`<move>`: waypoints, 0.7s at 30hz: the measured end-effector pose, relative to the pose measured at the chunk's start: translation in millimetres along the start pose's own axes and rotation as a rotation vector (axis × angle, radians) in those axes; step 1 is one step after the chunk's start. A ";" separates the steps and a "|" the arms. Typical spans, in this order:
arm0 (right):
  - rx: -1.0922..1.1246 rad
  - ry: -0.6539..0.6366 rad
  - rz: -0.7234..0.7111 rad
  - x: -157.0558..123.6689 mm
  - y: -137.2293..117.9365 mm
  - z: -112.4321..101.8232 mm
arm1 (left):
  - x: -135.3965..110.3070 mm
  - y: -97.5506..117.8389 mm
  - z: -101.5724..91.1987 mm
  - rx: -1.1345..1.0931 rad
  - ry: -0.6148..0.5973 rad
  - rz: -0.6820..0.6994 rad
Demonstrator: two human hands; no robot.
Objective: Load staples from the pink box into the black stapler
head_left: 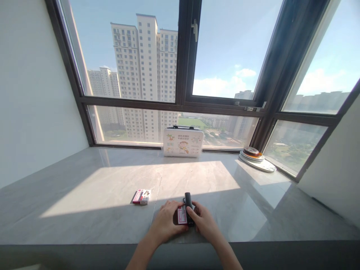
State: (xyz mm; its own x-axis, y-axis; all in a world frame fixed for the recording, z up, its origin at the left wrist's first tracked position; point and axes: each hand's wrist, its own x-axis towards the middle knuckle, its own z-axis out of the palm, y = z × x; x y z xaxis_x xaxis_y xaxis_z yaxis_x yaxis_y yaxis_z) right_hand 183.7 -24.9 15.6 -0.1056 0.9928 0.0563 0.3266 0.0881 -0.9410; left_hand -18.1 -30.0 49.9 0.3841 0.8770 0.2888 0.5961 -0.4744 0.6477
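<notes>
My two hands meet near the front edge of a grey marble window ledge [84,195]. In my left hand [165,221] I pinch a small red and white box [182,215]. The fingers of my right hand [204,222] are closed on a small black oblong device [189,207] that looks like a stapler and lies right beside the box. A second small red and white box [141,196] sits on the ledge about a hand's width to the left of my left hand.
A white tin case [183,141] with a cartoon print and a handle stands at the back against the window. Stacked round plates [255,158] sit at the back right. White walls close both sides. Tall buildings show through the glass.
</notes>
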 end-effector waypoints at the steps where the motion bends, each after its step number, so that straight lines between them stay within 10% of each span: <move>1: 0.003 -0.005 0.005 -0.1 -0.2 0.1 | -0.4 0.9 0.7 -0.006 0.009 0.005; 6: 0.033 0.021 0.004 -1.8 -1.4 0.4 | -5.2 -13.1 -38.9 -0.041 0.265 0.026; 10: 0.051 0.015 0.018 -2.8 -2.2 -0.1 | -19.1 -72.6 -92.0 0.191 0.529 -0.160; 15: 0.045 0.021 0.015 -3.3 -2.7 0.3 | -62.8 -144.7 -112.2 0.418 0.348 -0.253; 21: 0.035 0.021 0.041 -4.0 -3.7 1.4 | -103.3 -135.8 -104.1 0.227 0.284 -0.207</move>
State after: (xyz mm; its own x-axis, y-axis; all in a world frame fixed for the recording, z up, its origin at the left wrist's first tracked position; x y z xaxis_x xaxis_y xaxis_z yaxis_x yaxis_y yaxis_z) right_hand 181.5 -29.3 18.4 -0.0733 0.9970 0.0245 0.2975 0.0453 -0.9537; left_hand -212.1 -48.1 5.5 0.0492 0.9269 0.3721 0.7931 -0.2627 0.5495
